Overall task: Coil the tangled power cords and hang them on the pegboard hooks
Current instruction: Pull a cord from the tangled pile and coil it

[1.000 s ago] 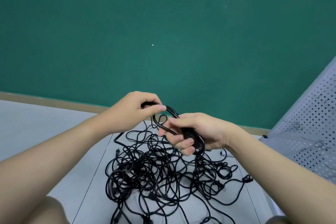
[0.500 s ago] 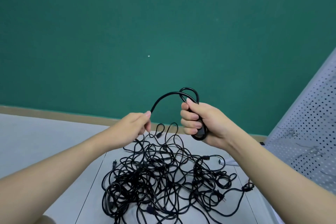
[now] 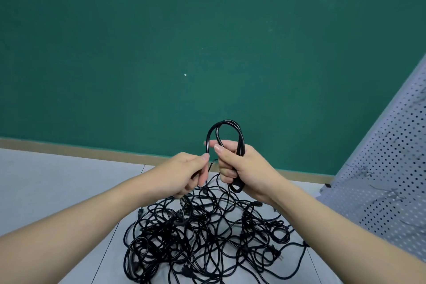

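A tangled heap of black power cords (image 3: 207, 244) lies on the pale floor below my hands. My right hand (image 3: 244, 168) is closed around a small coil of black cord (image 3: 227, 131); two or three loops rise above the fist and one end loop hangs below it. My left hand (image 3: 186, 173) pinches the same cord just left of the coil, where it runs down into the heap. A grey perforated pegboard (image 3: 380, 182) leans at the right, with several wire hooks (image 3: 366, 174) on it.
A green wall (image 3: 184, 41) with a tan baseboard (image 3: 92, 153) stands behind the heap. The floor (image 3: 57, 187) is light grey tile with dark joints. Loose plugs stick out at the heap's edges.
The left hand has swung in to the right hand, closing the arched cord into another loop on the coil. Both hands have risen slightly above the heap.
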Tool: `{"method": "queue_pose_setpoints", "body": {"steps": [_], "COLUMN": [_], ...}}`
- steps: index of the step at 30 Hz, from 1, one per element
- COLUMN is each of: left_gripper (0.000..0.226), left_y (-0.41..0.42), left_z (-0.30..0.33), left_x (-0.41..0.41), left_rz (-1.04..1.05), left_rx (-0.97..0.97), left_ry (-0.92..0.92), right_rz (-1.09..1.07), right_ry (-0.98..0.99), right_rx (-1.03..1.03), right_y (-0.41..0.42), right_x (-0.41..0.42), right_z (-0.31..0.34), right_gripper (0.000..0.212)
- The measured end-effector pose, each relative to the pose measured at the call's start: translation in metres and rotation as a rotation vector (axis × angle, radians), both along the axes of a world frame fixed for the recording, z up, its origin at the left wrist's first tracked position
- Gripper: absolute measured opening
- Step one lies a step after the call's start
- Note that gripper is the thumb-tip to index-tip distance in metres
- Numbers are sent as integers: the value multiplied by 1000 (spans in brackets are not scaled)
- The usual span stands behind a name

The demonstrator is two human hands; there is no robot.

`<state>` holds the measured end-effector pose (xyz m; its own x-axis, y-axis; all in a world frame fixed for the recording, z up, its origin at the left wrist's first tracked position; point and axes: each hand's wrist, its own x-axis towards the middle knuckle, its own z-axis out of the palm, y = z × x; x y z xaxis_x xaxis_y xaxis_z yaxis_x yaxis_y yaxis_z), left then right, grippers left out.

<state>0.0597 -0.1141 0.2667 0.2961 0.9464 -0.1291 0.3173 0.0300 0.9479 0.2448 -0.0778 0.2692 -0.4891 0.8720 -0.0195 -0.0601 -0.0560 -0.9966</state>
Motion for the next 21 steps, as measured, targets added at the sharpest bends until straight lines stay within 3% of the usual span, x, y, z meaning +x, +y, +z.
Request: {"method": "queue_pose_setpoints", "body": {"steps": [12,18,21], "left_gripper": [55,47,35], "left_y": [-6,-1,2], "left_z": [-2,-1,0], "left_x": [4,-5,-11], "left_rz": [-108,-118,-105], "left_rx": [42,119,124], "left_ry": [98,179,158], "right_rz": [6,-133,-240], "right_ry": [-35,8,202], "right_rx": [-11,-59,-212], "right_y": [4,13,20], "right_x": [-6,-3,5], "right_z": [0,1,0], "right_gripper": [26,29,30]}}
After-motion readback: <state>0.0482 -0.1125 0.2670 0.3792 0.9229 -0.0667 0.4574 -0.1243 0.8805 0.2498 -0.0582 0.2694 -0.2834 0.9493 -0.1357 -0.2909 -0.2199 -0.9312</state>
